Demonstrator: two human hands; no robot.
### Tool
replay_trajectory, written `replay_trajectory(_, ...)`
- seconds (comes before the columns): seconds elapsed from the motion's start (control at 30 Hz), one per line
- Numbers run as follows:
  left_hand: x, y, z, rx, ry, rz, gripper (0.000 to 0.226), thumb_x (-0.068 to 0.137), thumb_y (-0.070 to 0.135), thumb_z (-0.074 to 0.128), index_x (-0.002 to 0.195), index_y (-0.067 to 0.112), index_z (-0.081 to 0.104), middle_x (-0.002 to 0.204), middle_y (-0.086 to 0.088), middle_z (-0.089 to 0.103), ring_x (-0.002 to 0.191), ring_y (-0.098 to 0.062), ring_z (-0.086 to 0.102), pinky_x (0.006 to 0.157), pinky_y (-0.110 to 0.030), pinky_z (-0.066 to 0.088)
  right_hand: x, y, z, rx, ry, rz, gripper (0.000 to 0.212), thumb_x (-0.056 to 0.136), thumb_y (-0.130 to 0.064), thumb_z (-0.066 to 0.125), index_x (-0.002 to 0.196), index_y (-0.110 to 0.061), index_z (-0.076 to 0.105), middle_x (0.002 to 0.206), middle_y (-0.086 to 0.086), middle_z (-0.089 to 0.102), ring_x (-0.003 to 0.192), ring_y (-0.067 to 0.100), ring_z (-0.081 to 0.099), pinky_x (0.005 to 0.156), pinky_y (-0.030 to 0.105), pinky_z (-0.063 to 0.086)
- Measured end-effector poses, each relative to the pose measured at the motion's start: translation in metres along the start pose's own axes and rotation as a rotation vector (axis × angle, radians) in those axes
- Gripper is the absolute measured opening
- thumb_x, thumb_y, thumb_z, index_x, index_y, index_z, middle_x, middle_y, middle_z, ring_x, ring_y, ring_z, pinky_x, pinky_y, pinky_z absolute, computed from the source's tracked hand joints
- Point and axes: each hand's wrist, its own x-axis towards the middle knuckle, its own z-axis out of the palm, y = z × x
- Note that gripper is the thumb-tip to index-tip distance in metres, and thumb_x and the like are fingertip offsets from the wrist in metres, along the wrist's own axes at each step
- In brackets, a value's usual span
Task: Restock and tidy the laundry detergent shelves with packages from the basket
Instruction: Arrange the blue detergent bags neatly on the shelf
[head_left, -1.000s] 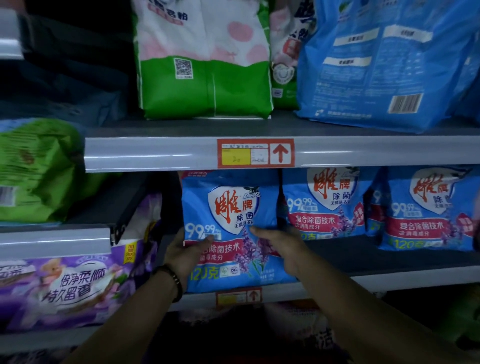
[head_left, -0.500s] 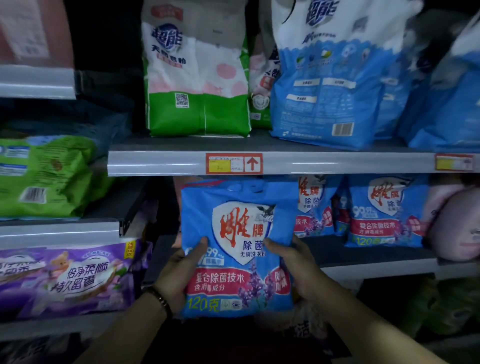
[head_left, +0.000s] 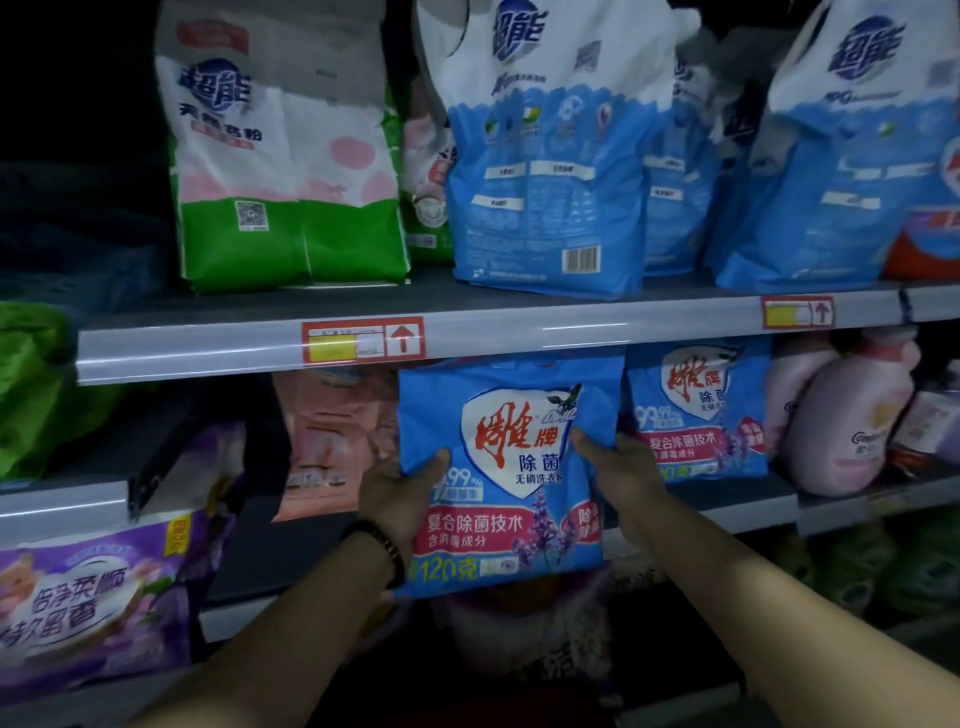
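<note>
A blue detergent pouch (head_left: 511, 467) with a white shield logo and a pink band is held upright in front of the middle shelf (head_left: 753, 501), off its surface. My left hand (head_left: 400, 493) grips its left edge, thumb on the front. My right hand (head_left: 615, 470) grips its right edge the same way. A matching blue pouch (head_left: 698, 410) stands on the shelf just to the right. The basket is out of sight.
A pink pouch (head_left: 332, 441) leans at the back left of the same shelf; pink bottles (head_left: 847, 426) stand at the right. The upper shelf (head_left: 208, 348) carries a green-and-white bag (head_left: 285, 171) and large blue bags (head_left: 550, 171). A purple pack (head_left: 93, 587) lies low left.
Both hands have lifted the blue pouch off the shelf's left end and carried it rightward toward the matching pouches. My view has swung right, revealing the pink pouch behind.
</note>
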Motion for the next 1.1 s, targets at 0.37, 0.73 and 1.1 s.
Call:
replay_trajectory(0.37, 0.132, -0.049, 0.068, 0.141, 0.004, 0.038, 0.062, 0.059, 0.075, 0.077, 0.105, 0.034, 0.078, 0.116, 0.003, 0.079, 0.107, -0.029, 0.075, 0.101, -0.056, 0.056, 0.092, -0.015, -0.030, -0.091, 0.136, -0.026, 0.023, 0.104, -0.038, 0.064, 0.096, -0.017, 0.070, 0.104, 0.016, 0.077, 0.093, 0.036, 0.074, 0.087, 0.058, 0.063)
replay_trajectory(0.73, 0.065, -0.077, 0.079, 0.597, 0.036, 0.158, 0.070, 0.086, 0.014, 0.077, 0.146, 0.024, 0.041, 0.137, -0.004, 0.064, 0.120, -0.030, 0.065, 0.105, -0.046, 0.054, 0.018, 0.078, -0.010, -0.692, 0.237, -0.584, 0.088, 0.094, -0.038, 0.074, 0.162, -0.021, 0.021, 0.162, 0.011, 0.020, 0.142, 0.031, 0.042, 0.103, 0.042, 0.055)
replay_trajectory(1.1, 0.081, -0.078, 0.093, 0.722, -0.057, 0.135, 0.070, 0.090, 0.021, 0.081, 0.148, 0.019, 0.042, 0.142, -0.007, 0.062, 0.128, -0.032, 0.061, 0.105, -0.042, 0.051, 0.054, 0.069, -0.024, -1.057, -0.074, -0.189, 0.107, 0.098, -0.038, 0.067, 0.163, -0.042, -0.018, 0.170, 0.019, -0.023, 0.159, 0.048, -0.009, 0.125, 0.059, 0.025)
